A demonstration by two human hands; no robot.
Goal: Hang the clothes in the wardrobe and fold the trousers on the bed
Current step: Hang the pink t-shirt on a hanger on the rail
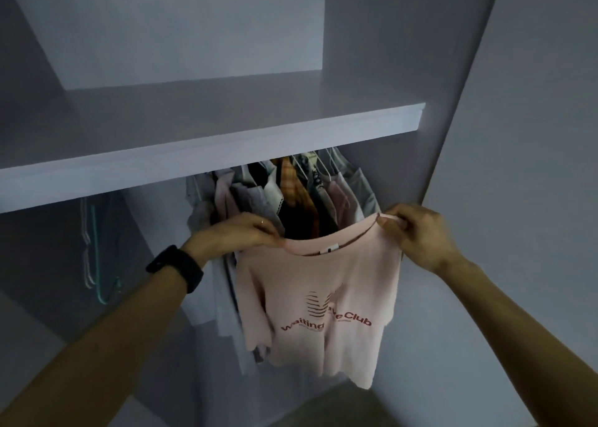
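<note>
- Below the shelf (207, 149), left grip (249, 232) and right grip (417, 232) each pinch the pink T-shirt (326, 284) at its neckline, stretched sideways between them.
- Hung clothes (291, 190) lie just behind it.

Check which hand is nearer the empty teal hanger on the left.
Left. The left hand pinches the pink T-shirt by its collar, to the right of the teal hanger; the right hand holds the collar's other end, farther right.

t-shirt (326, 300) before hanging clothes (291, 193), shelf (194, 154) above, empty hangers (94, 248) left
</note>
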